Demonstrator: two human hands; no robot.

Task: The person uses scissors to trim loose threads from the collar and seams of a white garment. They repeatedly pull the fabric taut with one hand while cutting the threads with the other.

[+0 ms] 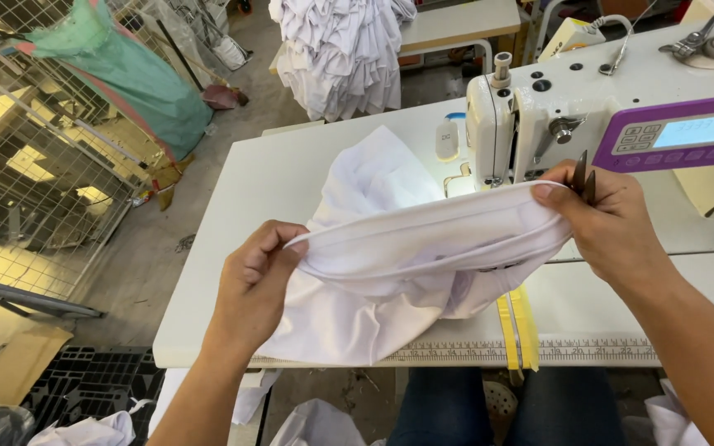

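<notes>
A person seated at a white sewing table (291, 177) stretches a white cotton garment (398, 264) taut between both hands, just above the table. The left hand (254, 285) pinches one end of a folded, banded edge, thumb and fingers closed on the cloth. The right hand (609, 223) pinches the other end, its grip likewise shut on the fabric, with a small pair of dark thread snips (584, 177) tucked against its fingers. The band looks already stitched, and the rest of the garment hangs loose onto the table; none of it lies under the needle of the white industrial sewing machine (555, 116) behind. Two yellow tape strips (518, 326) run down to the table's front ruler edge. A pile of white garments (340, 49) stands farther back.
</notes>
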